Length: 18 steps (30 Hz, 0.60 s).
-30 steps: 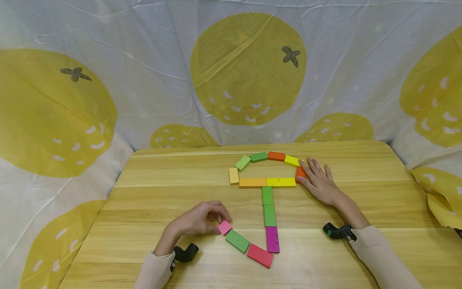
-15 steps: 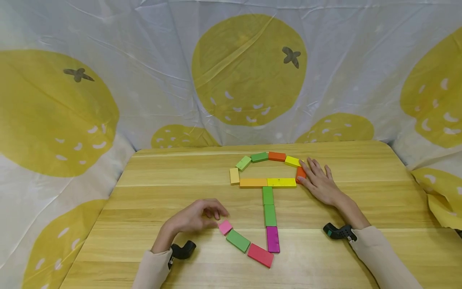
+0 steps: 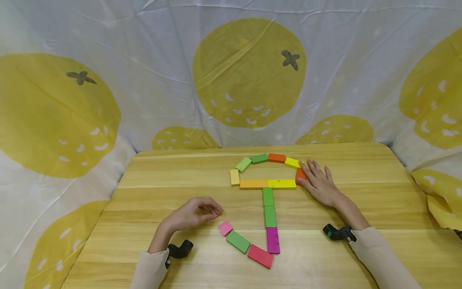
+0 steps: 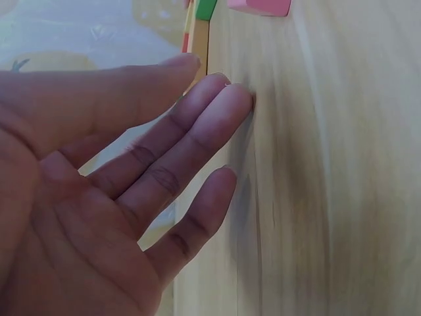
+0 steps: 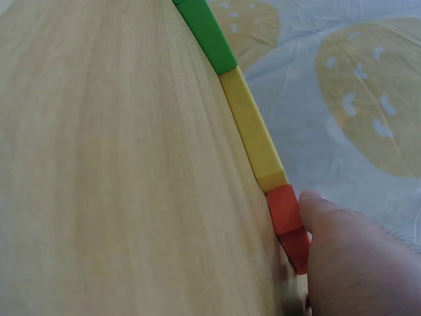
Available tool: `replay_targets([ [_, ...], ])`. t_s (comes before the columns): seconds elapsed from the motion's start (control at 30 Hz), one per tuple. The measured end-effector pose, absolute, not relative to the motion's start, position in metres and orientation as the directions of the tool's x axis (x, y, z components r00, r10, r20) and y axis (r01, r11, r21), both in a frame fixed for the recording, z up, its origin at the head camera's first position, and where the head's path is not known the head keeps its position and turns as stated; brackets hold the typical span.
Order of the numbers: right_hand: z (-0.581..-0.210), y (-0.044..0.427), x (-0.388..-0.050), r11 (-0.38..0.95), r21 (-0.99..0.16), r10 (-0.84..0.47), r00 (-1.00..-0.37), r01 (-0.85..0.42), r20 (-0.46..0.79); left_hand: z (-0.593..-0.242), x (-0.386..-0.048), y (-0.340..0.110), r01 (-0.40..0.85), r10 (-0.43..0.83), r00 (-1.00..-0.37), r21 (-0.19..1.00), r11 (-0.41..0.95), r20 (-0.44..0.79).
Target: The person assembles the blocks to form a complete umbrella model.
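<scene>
Coloured wooden blocks lie on the table in an umbrella-like outline. My left hand (image 3: 193, 213) hangs with loosely curled fingers and holds nothing, just up and left of a small pink block (image 3: 225, 228). Below that block come a green block (image 3: 238, 242) and a red block (image 3: 260, 256), then a magenta block (image 3: 272, 240) at the foot of a straight green column. With fingers spread, my right hand (image 3: 319, 184) rests at the right end of the arch. Its thumb and fingertips touch or nearly touch an orange-red block (image 3: 300, 176) and a yellow block (image 3: 292, 162).
Across the arch's base run an orange block (image 3: 253, 184) and a long yellow block (image 3: 281, 184). A pale yellow block (image 3: 234, 177) ends the arch on the left. Behind the wooden table (image 3: 173, 168) hangs a fruit-patterned cloth (image 3: 162, 80).
My left hand has let go of the pink block and drawn up and left from it. The blocks and my right hand look the same as before.
</scene>
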State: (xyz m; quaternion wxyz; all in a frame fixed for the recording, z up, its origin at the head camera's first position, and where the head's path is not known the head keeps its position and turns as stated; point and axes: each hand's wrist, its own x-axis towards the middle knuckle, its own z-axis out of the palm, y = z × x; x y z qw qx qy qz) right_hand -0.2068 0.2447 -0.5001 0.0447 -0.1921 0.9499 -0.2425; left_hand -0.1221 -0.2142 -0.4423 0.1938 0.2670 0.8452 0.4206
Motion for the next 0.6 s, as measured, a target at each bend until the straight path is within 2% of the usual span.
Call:
replay_targets([
  [0.27, -0.5, 0.244, -0.208, 0.806, -0.481, -0.387, -0.922, -0.344, 0.011, -0.443, -0.123, -0.215, 0.313, 0.621, -0.78, 0.812, 0.493, -0.077],
  [0.6, -0.483, 0.247, -0.208, 0.752, -0.573, -0.387, -0.922, -0.327, 0.018, -0.436, -0.138, -0.206, 0.352, 0.485, -0.873, 0.756, 0.552, 0.052],
])
